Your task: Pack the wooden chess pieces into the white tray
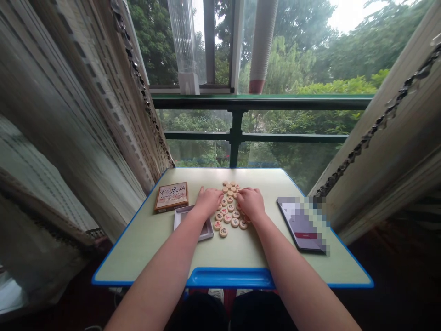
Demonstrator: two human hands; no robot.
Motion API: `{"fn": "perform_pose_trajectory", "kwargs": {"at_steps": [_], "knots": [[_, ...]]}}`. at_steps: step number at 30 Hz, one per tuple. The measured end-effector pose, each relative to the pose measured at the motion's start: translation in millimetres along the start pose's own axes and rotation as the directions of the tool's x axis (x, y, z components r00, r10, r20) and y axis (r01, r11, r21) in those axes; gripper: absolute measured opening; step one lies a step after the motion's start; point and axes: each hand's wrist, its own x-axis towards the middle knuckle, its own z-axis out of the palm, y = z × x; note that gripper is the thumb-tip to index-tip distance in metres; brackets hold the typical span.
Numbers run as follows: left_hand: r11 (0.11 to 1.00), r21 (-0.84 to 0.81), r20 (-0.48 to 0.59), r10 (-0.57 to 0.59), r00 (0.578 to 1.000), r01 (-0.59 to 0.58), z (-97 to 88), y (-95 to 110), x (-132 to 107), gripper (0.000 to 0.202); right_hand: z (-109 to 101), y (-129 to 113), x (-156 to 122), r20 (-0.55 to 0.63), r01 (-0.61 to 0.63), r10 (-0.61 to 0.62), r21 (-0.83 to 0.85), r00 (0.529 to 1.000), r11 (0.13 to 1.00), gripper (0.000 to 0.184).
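Left hand point(207, 201), right hand point(251, 203), table point(241, 250) centre

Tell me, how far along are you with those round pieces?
Done: the box lid lies aside and the pieces are out on the table. In hand: the left hand and right hand both rest on the pile. Left: the tray looks empty where it shows.

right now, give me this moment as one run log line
left hand: palm down against round wooden game discs | right hand: covering discs, grip unclear | grey shallow tray: under left forearm | surface: pale green table
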Motion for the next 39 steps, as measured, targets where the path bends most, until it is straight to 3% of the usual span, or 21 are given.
{"fn": "perform_pose_trajectory", "kwargs": {"at_steps": [5,10,15,27,33,39], "knots": [[0.999,0.002,-0.050,-0.038,0.998,0.038,1.9,-1.2,4.4,0.030,-1.0,-3.8,-1.1,0.014,-0.072,0.072,-0.006,0.997,0.997,0.026],[0.996,-0.075,-0.103,-0.062,0.993,0.054,2.5,-2.7,7.7,0.024,0.2,-6.2,-2.4,0.030,-0.057,0.057,-0.006,0.998,0.998,0.030],[0.991,-0.132,-0.130,-0.040,0.991,0.023,3.8,-5.8,9.8,0.028,1.7,-5.3,-1.1,0.044,-0.062,0.060,0.058,0.997,0.996,0.022],[0.977,-0.207,-0.103,0.028,0.994,-0.049,3.8,-10.4,9.8,0.026,0.0,-3.7,-0.7,0.047,0.039,-0.038,-0.030,0.998,0.999,0.020],[0.976,-0.216,-0.110,-0.006,0.994,-0.018,5.0,-12.3,12.5,0.043,-0.7,-2.9,-0.3,0.057,0.117,-0.111,-0.095,0.992,0.989,0.022],[0.987,-0.120,-0.053,0.101,0.993,-0.107,9.8,-6.6,16.5,0.041,-0.3,-2.4,0.9,0.065,0.209,-0.201,-0.154,0.977,0.966,0.031]]}}
